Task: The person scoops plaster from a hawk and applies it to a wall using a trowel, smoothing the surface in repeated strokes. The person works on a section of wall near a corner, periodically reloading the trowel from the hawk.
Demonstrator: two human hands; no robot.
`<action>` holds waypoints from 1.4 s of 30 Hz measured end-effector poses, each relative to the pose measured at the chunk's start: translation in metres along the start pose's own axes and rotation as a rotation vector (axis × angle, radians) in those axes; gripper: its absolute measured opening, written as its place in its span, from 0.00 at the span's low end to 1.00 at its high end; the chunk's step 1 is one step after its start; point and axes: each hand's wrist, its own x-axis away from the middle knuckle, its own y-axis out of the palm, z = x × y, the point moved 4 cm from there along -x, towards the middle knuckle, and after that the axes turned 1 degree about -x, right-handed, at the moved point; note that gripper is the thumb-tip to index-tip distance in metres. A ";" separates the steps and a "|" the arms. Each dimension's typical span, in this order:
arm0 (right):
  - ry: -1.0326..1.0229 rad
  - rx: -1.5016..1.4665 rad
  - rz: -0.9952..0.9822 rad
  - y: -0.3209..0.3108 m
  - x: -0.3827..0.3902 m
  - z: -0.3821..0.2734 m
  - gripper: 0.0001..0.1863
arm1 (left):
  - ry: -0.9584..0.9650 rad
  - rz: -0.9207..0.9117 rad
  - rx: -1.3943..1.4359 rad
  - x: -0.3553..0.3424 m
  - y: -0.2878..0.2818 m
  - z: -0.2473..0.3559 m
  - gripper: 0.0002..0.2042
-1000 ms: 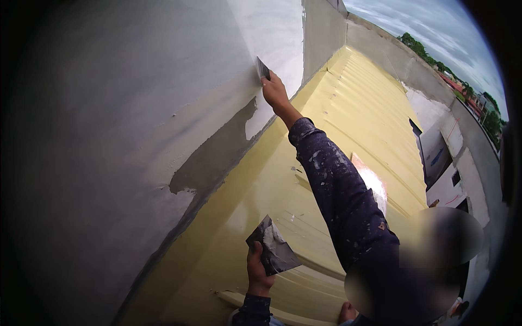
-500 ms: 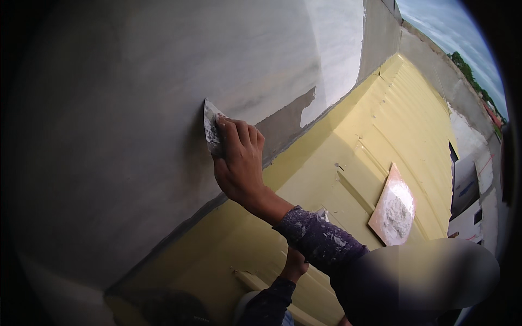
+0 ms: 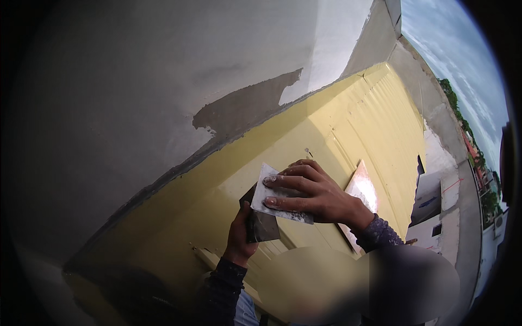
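In front of the yellow metal sheeting, my right hand (image 3: 323,195) is closed on a putty knife (image 3: 262,187), a flat, pale, putty-smeared blade, with fingers stretched across its face. Just beneath it, my left hand (image 3: 239,239) grips a second, darker scraper (image 3: 263,228) by its edge. The two blades overlap and seem to touch. Putty marks the fingertips of my right hand. Up and to the left stands a grey wall (image 3: 136,92), bearing a darker uncoated patch (image 3: 244,103) with a ragged border.
Yellow corrugated sheeting (image 3: 375,125) slopes along the wall's lower edge. A board (image 3: 363,187) with whitish material lies on it, partly behind my right arm. A rough concrete parapet (image 3: 429,87) runs along the far right, with trees (image 3: 451,98) beyond.
My right hand has come off the wall with the putty knife, down and right, to my left hand. My left hand has risen into view with the dark scraper. The uncoated patch is now more exposed.
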 end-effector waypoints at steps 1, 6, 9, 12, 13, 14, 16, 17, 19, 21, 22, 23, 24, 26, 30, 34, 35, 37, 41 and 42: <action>-0.041 0.048 -0.033 0.001 0.014 -0.002 0.38 | -0.039 -0.017 0.006 0.000 0.005 0.001 0.26; -0.136 0.083 -0.128 0.036 0.061 -0.011 0.36 | -0.290 -0.116 0.406 0.004 0.023 -0.008 0.26; -0.020 0.018 -0.051 0.046 0.078 -0.003 0.36 | -0.265 -0.028 0.319 0.008 0.023 -0.010 0.25; 0.149 0.095 -0.057 0.042 0.097 0.012 0.37 | -0.182 0.050 0.128 0.012 0.025 -0.004 0.24; 0.222 0.153 -0.087 0.041 0.104 0.019 0.38 | -0.118 0.064 -0.013 0.013 0.027 0.002 0.24; 0.291 0.212 -0.114 0.040 0.111 0.025 0.39 | -0.072 0.142 -0.178 0.013 0.028 0.006 0.24; 0.505 -0.061 0.081 0.038 0.128 0.033 0.34 | 0.008 0.050 -0.098 0.011 0.043 0.009 0.24; 0.634 -0.302 0.247 0.040 0.139 0.036 0.34 | 0.028 0.103 -0.026 0.008 0.048 0.007 0.24; 0.822 -0.833 0.593 0.054 0.160 0.037 0.28 | 0.113 0.169 0.015 -0.003 0.062 0.002 0.26; 0.733 -0.456 0.599 0.055 0.169 0.022 0.27 | 0.107 0.227 0.067 -0.013 0.076 -0.008 0.24; 0.607 -0.218 0.619 0.052 0.169 0.013 0.29 | 0.127 0.203 0.101 -0.017 0.083 -0.012 0.23; 0.455 0.136 0.550 0.055 0.163 0.004 0.30 | 0.121 0.268 0.106 -0.022 0.087 -0.017 0.23; 0.337 0.295 0.536 0.056 0.158 -0.004 0.32 | 0.074 0.240 0.132 -0.024 0.093 -0.023 0.22; 0.236 -0.054 0.611 0.055 0.149 -0.003 0.35 | -0.024 0.232 0.190 -0.027 0.100 -0.034 0.22; 0.519 -0.265 0.351 0.053 0.132 0.008 0.41 | -0.023 0.127 0.064 -0.023 0.102 -0.042 0.21; 0.328 -0.168 0.630 0.039 0.136 -0.016 0.39 | -0.063 0.319 0.091 -0.016 0.085 -0.049 0.21; 0.284 -0.177 0.649 0.044 0.136 -0.019 0.38 | -0.104 0.314 0.110 -0.014 0.083 -0.052 0.21; 0.327 -0.180 0.545 0.060 0.135 -0.016 0.35 | -0.163 0.291 0.129 -0.012 0.080 -0.054 0.18; 0.851 -0.409 0.301 0.075 0.153 0.035 0.22 | -0.163 0.224 0.098 -0.013 0.074 -0.040 0.16; 0.997 -0.565 0.455 0.071 0.161 0.048 0.19 | -0.171 0.280 0.073 -0.012 0.069 -0.037 0.16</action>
